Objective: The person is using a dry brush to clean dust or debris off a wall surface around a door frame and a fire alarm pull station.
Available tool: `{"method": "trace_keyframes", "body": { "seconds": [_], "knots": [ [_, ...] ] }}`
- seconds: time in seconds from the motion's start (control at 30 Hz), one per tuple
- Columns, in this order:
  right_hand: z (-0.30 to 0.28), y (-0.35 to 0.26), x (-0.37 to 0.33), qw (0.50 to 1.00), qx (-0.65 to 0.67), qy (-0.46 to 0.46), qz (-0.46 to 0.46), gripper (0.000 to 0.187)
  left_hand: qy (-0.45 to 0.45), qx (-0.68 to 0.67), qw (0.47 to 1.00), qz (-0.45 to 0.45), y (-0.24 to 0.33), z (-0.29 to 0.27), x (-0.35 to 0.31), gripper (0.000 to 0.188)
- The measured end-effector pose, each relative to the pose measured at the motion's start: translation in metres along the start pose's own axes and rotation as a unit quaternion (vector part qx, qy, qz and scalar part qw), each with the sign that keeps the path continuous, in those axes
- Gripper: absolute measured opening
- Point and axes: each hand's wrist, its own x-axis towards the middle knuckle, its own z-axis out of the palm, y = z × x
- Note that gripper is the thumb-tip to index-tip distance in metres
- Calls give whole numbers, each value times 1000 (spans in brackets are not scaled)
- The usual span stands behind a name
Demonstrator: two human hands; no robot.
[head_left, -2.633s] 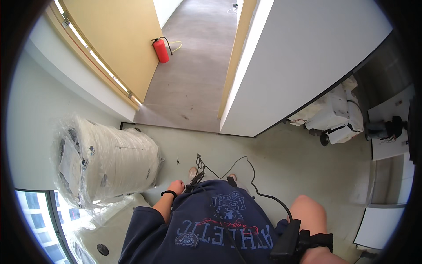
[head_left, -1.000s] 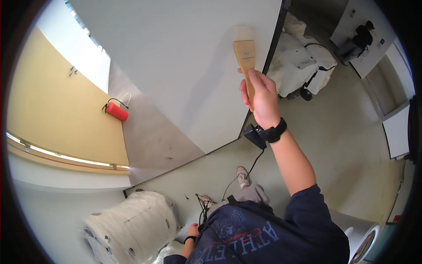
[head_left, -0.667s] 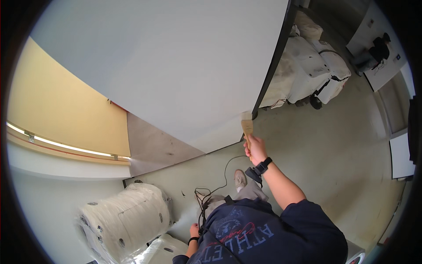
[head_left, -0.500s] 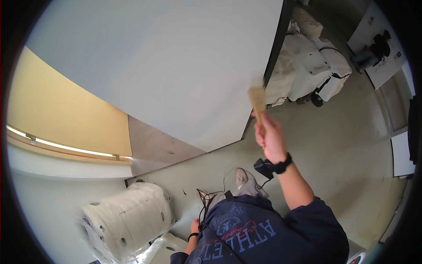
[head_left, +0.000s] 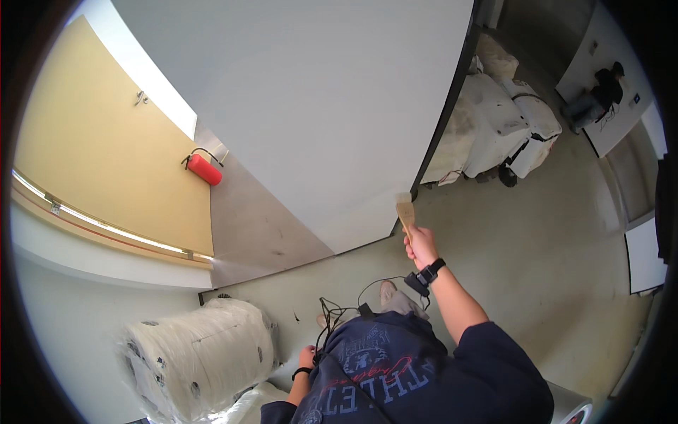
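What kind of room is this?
Probably a building being fixed up or painted. The right hand holds a paintbrush at a bare white wall, furniture is covered in sheets, and a plastic-wrapped roll stands nearby.

A large white wall panel (head_left: 311, 106) fills the upper middle of the frame, with a yellow wall (head_left: 92, 162) and a red fire extinguisher (head_left: 205, 169) at upper left. The pale greenish floor (head_left: 551, 283) spreads across the right and bottom. Covered white bundles (head_left: 501, 127) sit upper right, and a plastic-wrapped white roll (head_left: 198, 353) lies lower left.
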Motion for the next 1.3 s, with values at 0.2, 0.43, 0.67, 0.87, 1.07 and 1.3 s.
{"method": "trace_keyframes", "body": {
  "seconds": [0.2,0.43,0.67,0.87,1.07,1.3],
  "knots": [
    [45,-144,-83,962,64,-81,-255,30,19,-25,999,22,-31,5,2,36],
    [55,-198,-190,762,206,-251,-560,51,21,-7,1000,18,-33,3,4,34],
    [82,-124,-127,942,88,-139,-292,36,48,-45,997,-45,-12,9,-3,27],
    [70,-24,-30,989,-79,-96,-76,21,61,-77,993,-58,-14,19,-4,27],
    [123,-85,-83,938,-56,-116,-323,29,22,-93,991,-95,9,-5,-17,29],
    [153,-132,-101,894,-58,-176,-407,26,332,-135,931,72,91,-176,-48,19]
  ]
}}
